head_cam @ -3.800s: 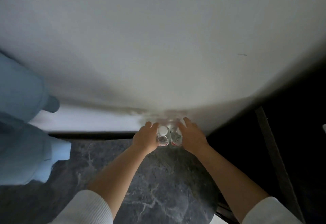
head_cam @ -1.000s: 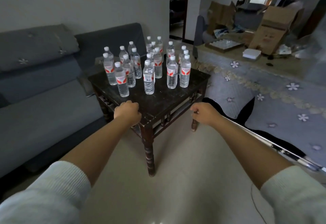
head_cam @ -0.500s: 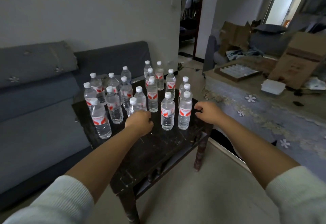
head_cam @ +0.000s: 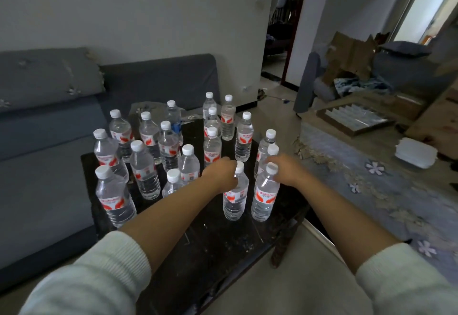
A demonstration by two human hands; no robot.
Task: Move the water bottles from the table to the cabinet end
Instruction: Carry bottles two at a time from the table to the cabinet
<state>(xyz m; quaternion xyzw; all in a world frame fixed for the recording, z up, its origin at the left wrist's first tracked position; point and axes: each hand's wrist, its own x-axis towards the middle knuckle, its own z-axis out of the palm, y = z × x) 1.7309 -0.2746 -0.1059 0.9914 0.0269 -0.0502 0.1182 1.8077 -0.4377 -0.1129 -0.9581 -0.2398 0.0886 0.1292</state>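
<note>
Reaching across a dark wooden bench, a person in pale knit sleeves brings both hands to the two nearest water bottles. The left hand sits at the neck of the left front bottle, its fingers curled around the shoulder just below the white cap; they appear to grip it, though the far side of the hold is hidden. The right hand is against the neck of the right front bottle, with its fingers bent and reaching just behind the cap; whether they have closed on the bottle cannot be told from this angle. Both bottles stand upright on the bench, just beside each other near its front right part, red-and-white labels facing the camera.

Behind them the other water bottles stand upright in a loose cluster over the rest of the bench, all clear with white caps, one at the back carrying a blue label.

A dark blue sofa runs along the left side with a grey rolled cushion on its back. To the right lies a bed under a flower-patterned cover, with cardboard boxes and a white container beyond. A doorway opens in the far wall.
</note>
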